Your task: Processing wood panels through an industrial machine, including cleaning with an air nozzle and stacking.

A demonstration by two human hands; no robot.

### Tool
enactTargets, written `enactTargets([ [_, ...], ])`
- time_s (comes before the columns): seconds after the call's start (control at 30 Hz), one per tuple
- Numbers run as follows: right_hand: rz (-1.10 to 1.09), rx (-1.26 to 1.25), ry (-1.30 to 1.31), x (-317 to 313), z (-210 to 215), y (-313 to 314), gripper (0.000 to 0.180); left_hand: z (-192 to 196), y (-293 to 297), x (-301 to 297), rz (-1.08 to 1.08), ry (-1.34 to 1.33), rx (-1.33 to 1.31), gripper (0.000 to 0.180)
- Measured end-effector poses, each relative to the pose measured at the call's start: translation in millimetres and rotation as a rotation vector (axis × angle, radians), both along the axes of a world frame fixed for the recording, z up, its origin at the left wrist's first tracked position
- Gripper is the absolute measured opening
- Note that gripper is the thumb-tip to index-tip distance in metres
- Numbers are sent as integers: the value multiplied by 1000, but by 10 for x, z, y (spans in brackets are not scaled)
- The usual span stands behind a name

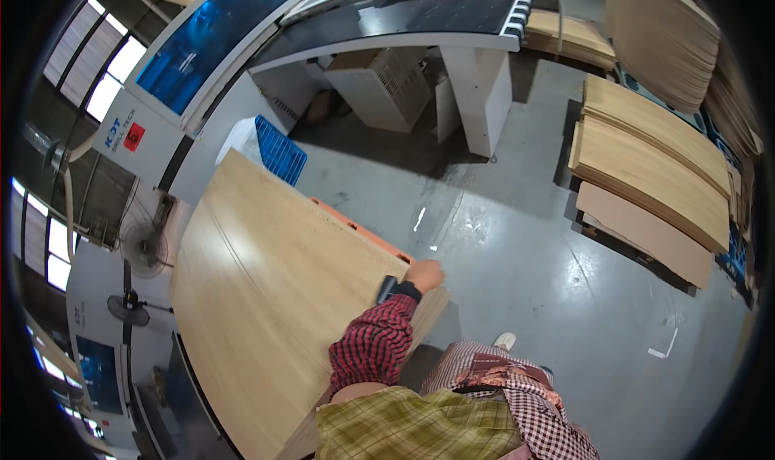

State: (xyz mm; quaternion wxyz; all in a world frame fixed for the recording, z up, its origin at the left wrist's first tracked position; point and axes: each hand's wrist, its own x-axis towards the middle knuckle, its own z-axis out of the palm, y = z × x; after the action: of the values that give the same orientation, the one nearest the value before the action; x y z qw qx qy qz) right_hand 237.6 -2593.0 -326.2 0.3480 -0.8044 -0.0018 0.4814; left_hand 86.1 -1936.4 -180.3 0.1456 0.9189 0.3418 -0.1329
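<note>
A large light wood-grain panel (274,298) lies flat on a stack to my left, reaching from the upper left down to the lower edge. My left hand (425,275), in a red plaid sleeve with a dark wristband, grips the panel's right corner edge. An orange strip (363,232) shows along the panel's far edge, just beyond the hand. My right hand is out of sight. My shoe (504,340) and checked apron (517,395) are below the hand.
A machine with blue windows (210,36) and a dark conveyor bed (420,16) stands ahead. A blue crate (280,151) leans by it. Stacks of wooden panels (654,177) line the right side. Fans (145,246) stand at left. A paper scrap (663,348) lies on the grey floor.
</note>
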Motion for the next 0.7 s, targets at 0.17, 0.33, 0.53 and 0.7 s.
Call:
enactTargets([
  [0.17, 64, -9, -127, 297, 104, -74, 27, -368, -1230, 1160, -112, -370, -495, 29],
  [0.33, -260, 17, 126, 1160, 536, 540, 26, -383, -1696, 1814, -151, -266, -700, 40],
  [0.53, -514, 144, 80, 2315, 326, 784, 23, -348, -1369, 2694, 66, -189, -794, 36],
  [0.7, -624, 295, -20, 2789, 337, 730, 24, -188, -1468, 3716, 350, -90, -958, 31],
])
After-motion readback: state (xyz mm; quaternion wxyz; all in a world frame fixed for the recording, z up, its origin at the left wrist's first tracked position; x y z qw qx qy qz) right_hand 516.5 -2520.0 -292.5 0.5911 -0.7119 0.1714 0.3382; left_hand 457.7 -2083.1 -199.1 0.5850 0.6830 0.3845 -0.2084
